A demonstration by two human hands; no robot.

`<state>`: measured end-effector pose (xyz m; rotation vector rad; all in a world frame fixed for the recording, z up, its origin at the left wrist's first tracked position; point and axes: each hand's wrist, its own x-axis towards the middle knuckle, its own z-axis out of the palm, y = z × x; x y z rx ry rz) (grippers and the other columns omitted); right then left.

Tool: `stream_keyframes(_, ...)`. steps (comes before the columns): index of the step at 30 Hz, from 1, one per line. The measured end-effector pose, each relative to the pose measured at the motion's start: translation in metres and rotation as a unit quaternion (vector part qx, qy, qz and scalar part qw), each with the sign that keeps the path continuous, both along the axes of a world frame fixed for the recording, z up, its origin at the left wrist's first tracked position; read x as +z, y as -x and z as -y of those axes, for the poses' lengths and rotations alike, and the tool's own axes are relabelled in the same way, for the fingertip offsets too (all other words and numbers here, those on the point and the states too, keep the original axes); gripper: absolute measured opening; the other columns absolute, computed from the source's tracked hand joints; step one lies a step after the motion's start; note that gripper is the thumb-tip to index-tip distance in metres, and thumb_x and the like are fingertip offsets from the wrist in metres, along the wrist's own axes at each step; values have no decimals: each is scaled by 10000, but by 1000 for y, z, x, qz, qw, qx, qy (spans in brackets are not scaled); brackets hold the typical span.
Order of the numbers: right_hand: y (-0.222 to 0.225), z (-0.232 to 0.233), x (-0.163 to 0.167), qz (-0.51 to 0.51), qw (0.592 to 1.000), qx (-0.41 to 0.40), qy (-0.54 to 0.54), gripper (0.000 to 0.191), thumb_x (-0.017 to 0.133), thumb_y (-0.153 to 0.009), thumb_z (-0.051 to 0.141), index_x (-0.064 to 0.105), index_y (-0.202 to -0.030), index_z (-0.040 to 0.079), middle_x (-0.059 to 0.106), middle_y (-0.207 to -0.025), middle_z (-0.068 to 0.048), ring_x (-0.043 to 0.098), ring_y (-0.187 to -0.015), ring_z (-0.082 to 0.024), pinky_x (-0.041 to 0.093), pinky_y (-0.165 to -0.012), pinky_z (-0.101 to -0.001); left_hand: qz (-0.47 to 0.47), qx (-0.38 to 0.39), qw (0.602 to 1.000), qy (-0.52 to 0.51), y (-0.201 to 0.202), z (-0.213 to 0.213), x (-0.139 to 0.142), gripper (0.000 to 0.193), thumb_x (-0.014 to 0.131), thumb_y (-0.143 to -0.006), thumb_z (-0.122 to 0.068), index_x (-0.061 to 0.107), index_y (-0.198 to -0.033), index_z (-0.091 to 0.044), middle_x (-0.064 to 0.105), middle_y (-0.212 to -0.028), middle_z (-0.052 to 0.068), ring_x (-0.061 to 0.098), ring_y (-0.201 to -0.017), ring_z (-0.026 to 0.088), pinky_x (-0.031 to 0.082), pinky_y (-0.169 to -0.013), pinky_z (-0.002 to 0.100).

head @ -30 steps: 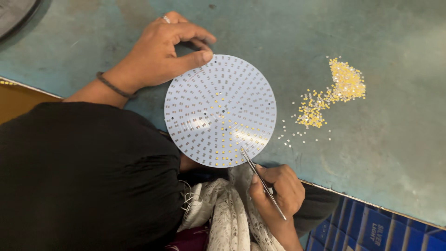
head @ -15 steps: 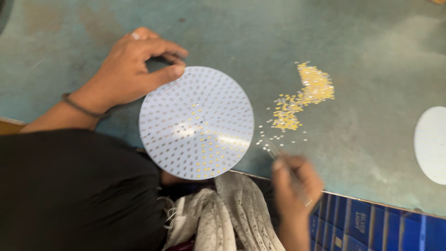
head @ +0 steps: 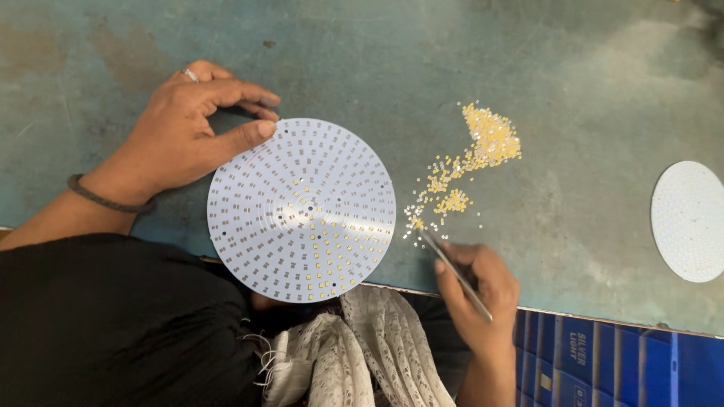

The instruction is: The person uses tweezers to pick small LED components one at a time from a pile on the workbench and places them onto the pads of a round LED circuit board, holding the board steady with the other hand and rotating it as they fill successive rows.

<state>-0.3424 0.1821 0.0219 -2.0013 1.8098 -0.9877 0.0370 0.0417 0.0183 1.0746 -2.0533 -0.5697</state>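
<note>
The tabletop (head: 588, 68) looks like painted metal, teal, matt and pretty worn, with scuffs and rusty brown patches near the far left. The disc (head: 302, 209) is a smooth white board with a slight sheen, dotted with tiny silvery metal pads and a few yellow chips. Loose chips (head: 483, 147) look like hard little yellow and white bits, slightly shiny. The tweezers (head: 455, 273) in the right hand (head: 479, 290) are bare metal, glossy. Second disc (head: 690, 221) is the same white finish. The cloth (head: 362, 354) is cream, knitted and lacy. The sleeve (head: 113, 324) is black matt fabric.
</note>
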Motion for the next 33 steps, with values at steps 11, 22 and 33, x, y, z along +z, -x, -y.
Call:
stream_keyframes(11,12,-3,-13,102,995,-15,-13,96,754,-878,22,708,-934,-41,659,-743,-33,535,-633,-46,403,-579,-201,-15,-4,1000,-6,-1,-1,-1,361,740,-999,-375,749,-1189,-68,740,-1044,55,662,-1049,174,498,-965,344)
stream_keyframes(22,10,-2,-11,105,994,30,5,123,767,-877,30,677,-928,-36,727,-882,-53,615,-715,-52,472,-632,-200,-20,-7,1000,-22,-2,-1,-2,359,740,-1004,-369,742,-1209,-74,745,-1057,24,643,-1056,148,492,-977,339)
stream_keyframes(33,15,-3,-8,109,993,51,-17,142,782,-843,9,710,-957,-32,702,-842,-63,604,-691,-65,456,-612,-202,5,-12,1000,13,-4,-1,-2,342,750,-1028,-336,749,-1223,-55,775,-1049,43,640,-1072,192,482,-995,351)
